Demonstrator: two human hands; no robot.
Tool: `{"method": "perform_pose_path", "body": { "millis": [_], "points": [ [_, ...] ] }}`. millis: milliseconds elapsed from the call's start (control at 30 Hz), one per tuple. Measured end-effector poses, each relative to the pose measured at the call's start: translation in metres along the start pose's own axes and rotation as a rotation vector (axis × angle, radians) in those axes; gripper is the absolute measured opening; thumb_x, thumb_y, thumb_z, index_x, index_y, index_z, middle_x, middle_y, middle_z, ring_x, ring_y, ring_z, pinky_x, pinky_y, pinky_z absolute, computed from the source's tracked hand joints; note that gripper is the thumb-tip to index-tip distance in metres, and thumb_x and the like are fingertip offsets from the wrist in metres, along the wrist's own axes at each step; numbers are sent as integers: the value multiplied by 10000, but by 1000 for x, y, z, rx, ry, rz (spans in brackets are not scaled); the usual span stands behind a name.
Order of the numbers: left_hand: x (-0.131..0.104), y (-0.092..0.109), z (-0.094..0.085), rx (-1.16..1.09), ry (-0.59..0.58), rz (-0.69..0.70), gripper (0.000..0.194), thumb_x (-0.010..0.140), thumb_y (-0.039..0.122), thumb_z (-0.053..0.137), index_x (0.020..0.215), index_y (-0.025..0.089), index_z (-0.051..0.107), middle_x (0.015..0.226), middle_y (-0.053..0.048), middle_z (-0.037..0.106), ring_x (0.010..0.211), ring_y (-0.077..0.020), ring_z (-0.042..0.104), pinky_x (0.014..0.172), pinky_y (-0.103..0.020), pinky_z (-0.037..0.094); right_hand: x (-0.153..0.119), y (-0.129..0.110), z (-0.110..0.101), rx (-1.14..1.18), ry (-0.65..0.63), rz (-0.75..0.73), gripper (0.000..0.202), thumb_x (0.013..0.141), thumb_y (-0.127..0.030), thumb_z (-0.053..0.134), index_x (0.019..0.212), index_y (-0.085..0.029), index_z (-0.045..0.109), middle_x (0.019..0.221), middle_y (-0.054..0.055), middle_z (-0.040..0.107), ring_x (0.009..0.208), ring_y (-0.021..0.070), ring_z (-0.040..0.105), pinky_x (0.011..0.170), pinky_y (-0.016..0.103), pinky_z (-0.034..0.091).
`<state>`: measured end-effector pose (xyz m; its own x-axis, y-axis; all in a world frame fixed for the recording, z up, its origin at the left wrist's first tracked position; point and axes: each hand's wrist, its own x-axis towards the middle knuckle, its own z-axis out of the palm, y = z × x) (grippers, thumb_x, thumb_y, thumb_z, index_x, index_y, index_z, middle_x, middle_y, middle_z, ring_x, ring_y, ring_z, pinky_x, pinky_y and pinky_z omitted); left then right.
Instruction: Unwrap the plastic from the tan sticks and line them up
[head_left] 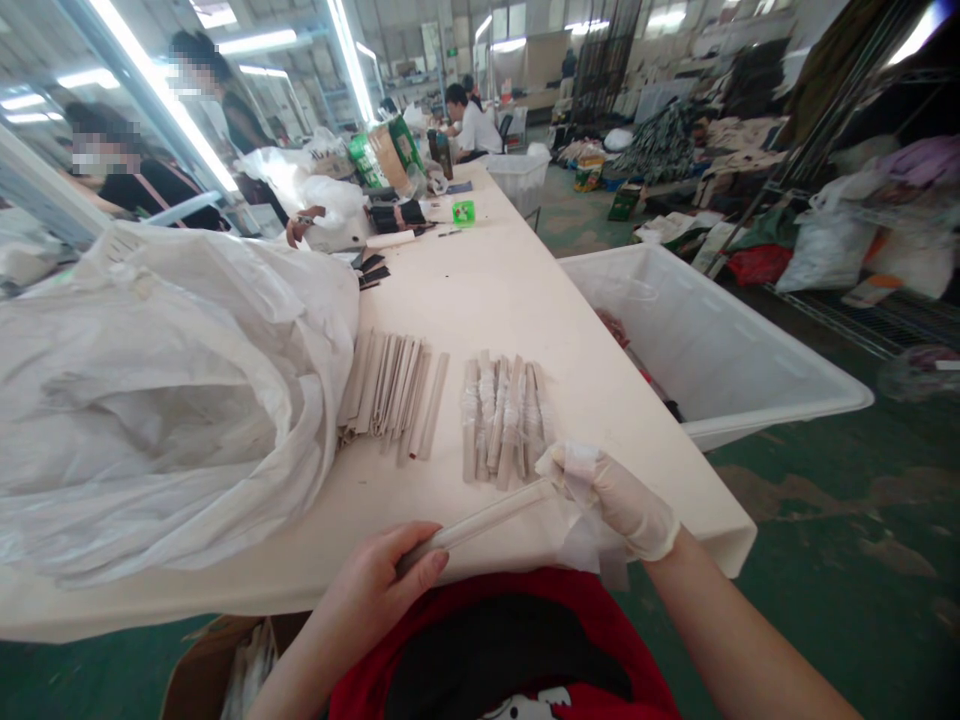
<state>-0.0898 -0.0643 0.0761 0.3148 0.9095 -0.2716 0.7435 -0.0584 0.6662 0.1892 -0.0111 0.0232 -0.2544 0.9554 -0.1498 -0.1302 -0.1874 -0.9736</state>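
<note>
A beige flat strip lies slantwise over the table's near edge. My left hand, bare, is closed on its lower left end between thumb and fingers. My right hand, in a pale glove, is closed at the strip's upper right end, with clear plastic film hanging below it. Beyond the strip lies a group of strips wrapped in clear plastic. Left of that group is a pile of bare beige strips, spread side by side.
A large white plastic bag covers the table's left side. A white bin stands against the right edge of the table. A cardboard box is below the near edge. Several people sit or stand farther back.
</note>
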Motion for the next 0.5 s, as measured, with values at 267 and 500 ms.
{"method": "perform_pose_path", "body": {
  "millis": [267,500],
  "points": [
    [1,-3,-2,122,72,0,320,854,413,466,1007,197,646,905,-26,687,835,-181,622,741,-243,457,-3,0,-1,-14,3,47,203,778,-362,593,722,-170,628,703,6,593,662,165,494,638,293,366],
    [17,1,27,264,178,66,337,867,395,441,1073,205,628,984,-70,687,878,-220,638,781,-286,469,-3,8,24,45,52,84,237,732,-402,661,746,-166,638,718,13,608,677,166,524,646,289,408]
  ]
}}
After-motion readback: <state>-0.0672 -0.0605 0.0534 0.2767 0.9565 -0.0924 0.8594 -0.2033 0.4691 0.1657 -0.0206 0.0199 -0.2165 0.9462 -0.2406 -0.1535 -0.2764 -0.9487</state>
